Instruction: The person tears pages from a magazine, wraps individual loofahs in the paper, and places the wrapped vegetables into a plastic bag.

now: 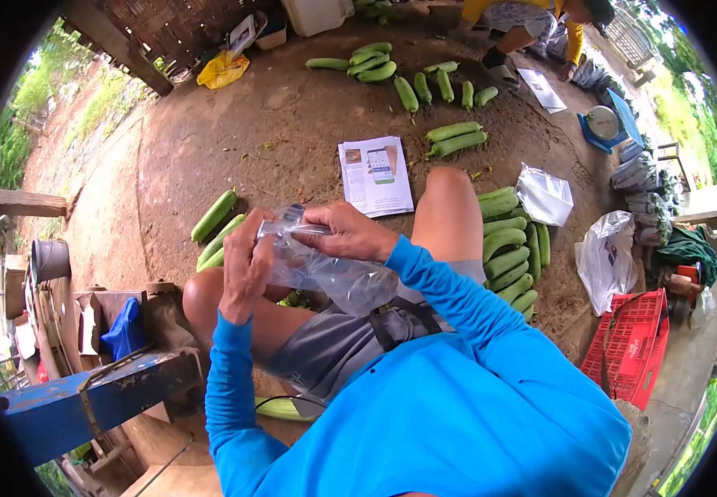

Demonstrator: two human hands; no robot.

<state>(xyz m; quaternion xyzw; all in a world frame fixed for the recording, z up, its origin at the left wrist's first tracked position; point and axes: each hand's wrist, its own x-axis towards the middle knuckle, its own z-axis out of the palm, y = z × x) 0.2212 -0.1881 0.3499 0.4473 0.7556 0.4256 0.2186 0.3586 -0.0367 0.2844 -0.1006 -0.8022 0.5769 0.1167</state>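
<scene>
Between my hands, above my lap, is a clear plastic bag [350,282] that hangs down toward my right thigh. My left hand [247,255] has its fingers closed on the bag's left edge. With thumb and fingers pinched, my right hand [348,232] grips the bag near its top. Two long green gourds [214,215] lie on the ground just beyond my left hand. To the right of my right knee is a pile of similar gourds [507,248]. Printed sheets of paper [376,176] lie on the dirt ahead of my hands.
More gourds [367,62] lie farther off in groups. Another person [532,25] crouches at the far right near a blue scale [607,124]. A red crate [627,348] and a plastic bag [607,261] are on my right. A blue beam [102,402] runs along my left.
</scene>
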